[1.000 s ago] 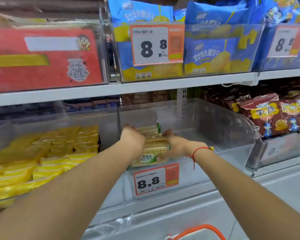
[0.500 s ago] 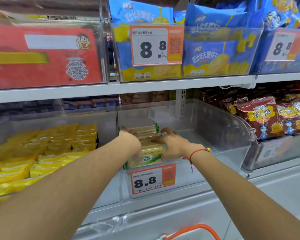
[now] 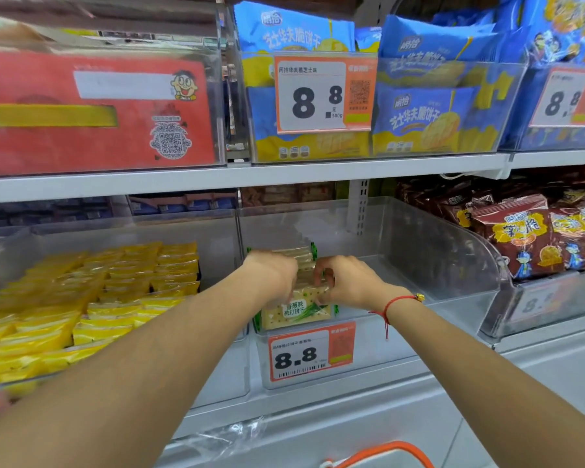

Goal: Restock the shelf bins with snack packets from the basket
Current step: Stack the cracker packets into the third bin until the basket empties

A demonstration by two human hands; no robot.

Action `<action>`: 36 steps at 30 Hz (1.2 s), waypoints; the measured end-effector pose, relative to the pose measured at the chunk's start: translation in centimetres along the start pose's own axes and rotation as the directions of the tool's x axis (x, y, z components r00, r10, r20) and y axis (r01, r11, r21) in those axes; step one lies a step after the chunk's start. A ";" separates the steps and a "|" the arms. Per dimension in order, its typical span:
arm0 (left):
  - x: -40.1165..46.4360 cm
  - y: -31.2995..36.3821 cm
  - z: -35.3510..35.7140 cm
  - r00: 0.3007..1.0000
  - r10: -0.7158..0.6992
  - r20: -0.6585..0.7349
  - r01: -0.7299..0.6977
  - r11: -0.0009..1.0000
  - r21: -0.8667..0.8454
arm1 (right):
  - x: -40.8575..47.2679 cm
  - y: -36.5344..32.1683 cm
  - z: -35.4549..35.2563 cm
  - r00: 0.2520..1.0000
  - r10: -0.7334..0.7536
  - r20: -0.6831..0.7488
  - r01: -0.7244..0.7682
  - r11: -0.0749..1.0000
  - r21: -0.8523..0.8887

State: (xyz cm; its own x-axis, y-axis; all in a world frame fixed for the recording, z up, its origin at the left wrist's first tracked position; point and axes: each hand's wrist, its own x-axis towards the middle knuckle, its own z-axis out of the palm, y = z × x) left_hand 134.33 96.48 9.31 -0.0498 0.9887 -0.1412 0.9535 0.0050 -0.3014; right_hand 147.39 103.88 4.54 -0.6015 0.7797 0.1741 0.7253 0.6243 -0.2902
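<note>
Though glossy, flat cracker pkts (image 3: 298, 310) stacked.

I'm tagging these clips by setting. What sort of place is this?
Most likely a shop's snack aisle: clear shelf bins carry price tags reading 8.8, stocked with yellow packets and blue cracker bags. Both hands, left and right, hold cracker packets inside a bin.

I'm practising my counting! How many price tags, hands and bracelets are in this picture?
Price tags: 4
Hands, left hand and right hand, both gripping the cracker packets: 2
Red string bracelet: 1
Total: 7
</note>
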 end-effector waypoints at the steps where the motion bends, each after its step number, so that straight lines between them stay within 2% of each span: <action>1: -0.1 0.0 0.0 1.000 0.021 0.018 -0.021 1.000 0.012 | -0.1 -0.2 -0.2 1.000 -0.011 0.005 0.011 1.000 -0.014; 4: 0.0 -0.3 -0.5 0.991 0.077 0.105 -0.083 0.995 0.054 | 0.0 -0.6 -0.9 0.997 -0.014 0.081 0.017 0.999 -0.037; 9: -0.5 0.4 -1.5 0.945 0.069 0.319 -0.146 0.963 0.225 | -0.1 -1.4 -2.8 0.943 0.042 0.330 -0.051 0.999 0.017; 12: -2.0 0.4 -1.8 0.938 0.086 0.336 -0.163 0.965 0.205 | -1.3 -2.0 -3.6 0.946 0.070 0.316 -0.094 0.994 0.061; 14: -3.5 -0.1 -2.0 0.960 0.126 0.250 -0.160 0.980 0.121 | -2.6 -2.2 -3.7 0.972 0.110 0.206 -0.124 0.991 0.058; 17: -6.3 -0.8 -2.2 0.987 0.162 -0.011 -0.162 0.986 0.026 | -5.5 -2.9 -4.3 0.991 0.134 -0.025 -0.131 0.985 0.110; 19: -8.8 -1.0 -2.3 0.956 0.156 -0.247 -0.164 0.986 -0.010 | -8.2 -4.2 -4.9 0.972 0.147 -0.184 -0.111 0.975 0.193; 21: -11.8 -1.0 -2.0 0.893 0.118 -0.434 -0.172 0.981 -0.088 | -11.1 -5.8 -5.2 0.938 0.158 -0.310 -0.076 0.962 0.261; 24: -15.9 -0.2 0.0 0.867 -0.003 -0.497 -0.162 0.944 -0.288 | -15.4 -7.8 -4.8 0.929 0.180 -0.322 -0.069 0.943 0.327; 27: -19.6 1.1 3.0 0.901 -0.102 -0.422 -0.104 0.893 -0.439 | -19.8 -9.2 -2.6 0.954 0.238 -0.183 -0.145 0.898 0.415; 29: -21.6 2.1 5.4 0.936 -0.106 -0.336 -0.069 0.880 -0.471 | -22.9 -9.7 -0.2 0.961 0.271 -0.056 -0.217 0.864 0.453; 31: -23.2 2.9 8.1 0.963 -0.086 -0.256 -0.044 0.885 -0.463 | -25.3 -9.7 2.7 0.960 0.271 0.076 -0.278 0.875 0.397; 34: -24.1 3.5 11.2 0.999 0.034 -0.041 -0.047 0.921 -0.388 | -27.6 -9.7 6.6 0.926 0.298 0.233 -0.346 0.915 0.205; 36: -23.9 3.8 12.7 0.970 0.158 0.186 -0.087 0.935 -0.344 | -28.8 -9.7 9.2 0.884 0.357 0.302 -0.410 0.902 0.133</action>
State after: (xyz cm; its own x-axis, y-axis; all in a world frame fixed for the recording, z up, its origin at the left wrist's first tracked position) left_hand 135.42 70.95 -0.44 0.0473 0.9317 -0.3602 0.9981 -0.0296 0.0544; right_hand 154.62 74.91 -6.34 -0.3743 0.8974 -0.2338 0.8562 0.2376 -0.4587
